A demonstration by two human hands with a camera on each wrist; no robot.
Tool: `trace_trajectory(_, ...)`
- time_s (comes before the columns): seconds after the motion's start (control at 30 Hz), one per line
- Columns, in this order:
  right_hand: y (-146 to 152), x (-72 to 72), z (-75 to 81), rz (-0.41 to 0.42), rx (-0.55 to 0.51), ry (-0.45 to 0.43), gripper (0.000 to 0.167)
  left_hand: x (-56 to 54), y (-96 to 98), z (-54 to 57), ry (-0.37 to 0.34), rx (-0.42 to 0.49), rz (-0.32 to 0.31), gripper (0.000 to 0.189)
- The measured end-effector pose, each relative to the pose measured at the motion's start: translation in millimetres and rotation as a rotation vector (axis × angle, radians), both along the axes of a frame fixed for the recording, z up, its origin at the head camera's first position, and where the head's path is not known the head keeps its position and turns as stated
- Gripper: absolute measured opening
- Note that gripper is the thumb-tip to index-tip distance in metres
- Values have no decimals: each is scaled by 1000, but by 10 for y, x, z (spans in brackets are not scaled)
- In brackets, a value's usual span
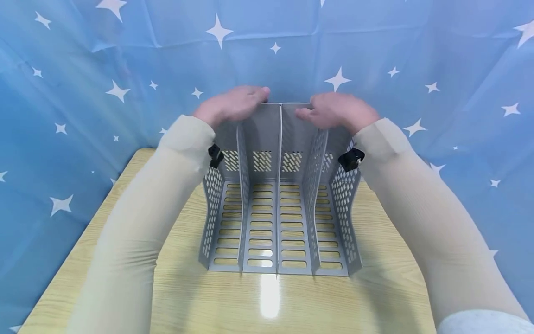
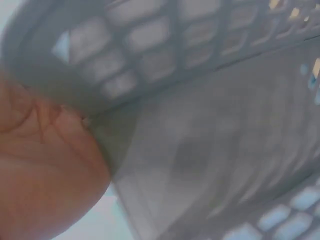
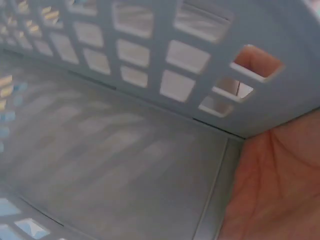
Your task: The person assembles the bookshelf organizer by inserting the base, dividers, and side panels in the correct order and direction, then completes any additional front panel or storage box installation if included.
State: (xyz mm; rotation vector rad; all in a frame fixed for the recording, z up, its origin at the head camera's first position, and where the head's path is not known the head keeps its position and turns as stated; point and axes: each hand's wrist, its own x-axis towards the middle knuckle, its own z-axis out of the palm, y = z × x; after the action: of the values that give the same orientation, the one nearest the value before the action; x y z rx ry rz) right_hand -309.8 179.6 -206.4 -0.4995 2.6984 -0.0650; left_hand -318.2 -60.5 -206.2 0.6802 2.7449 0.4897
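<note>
A grey plastic file rack [image 1: 264, 226] with perforated dividers stands upright on the wooden table, its slots facing me. My left hand [image 1: 235, 105] lies across the left part of its top back edge, fingers reaching toward the middle. On the right part of that edge rests my right hand [image 1: 339, 110], one digit lying in front of the back panel [image 1: 263, 130]. Up close in the left wrist view, the left palm [image 2: 55, 165] meets the rack's corner beside a slatted divider [image 2: 165, 40]. The right palm [image 3: 280, 185] touches the edge likewise, and skin shows through a divider hole.
The rack stands on a light wood-grain table [image 1: 179, 297], with a bright reflection in front of it. Behind and around the table hangs a blue cloth [image 1: 267, 60] with white stars. A small black wrist camera [image 1: 351, 159] sits at the right cuff.
</note>
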Motion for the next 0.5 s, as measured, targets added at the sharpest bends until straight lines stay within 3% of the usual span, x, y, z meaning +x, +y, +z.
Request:
trace_trajectory(0.1,82,8,29,-13,-99,-32,83,-10,-168,51,34,18,-14,57)
trace_trajectory(0.27,434,-28,24,3,-161,51,68,-4,-513,39,67,-60,-6,51)
trace_trajectory(0.37,631,-46,-94,-34,-226,59,67,11,-694,-69,58,-93,19,48)
trace_trajectory(0.5,736,-6,-256,-161,-384,15,77,44,-773,-275,90,-84,45,22)
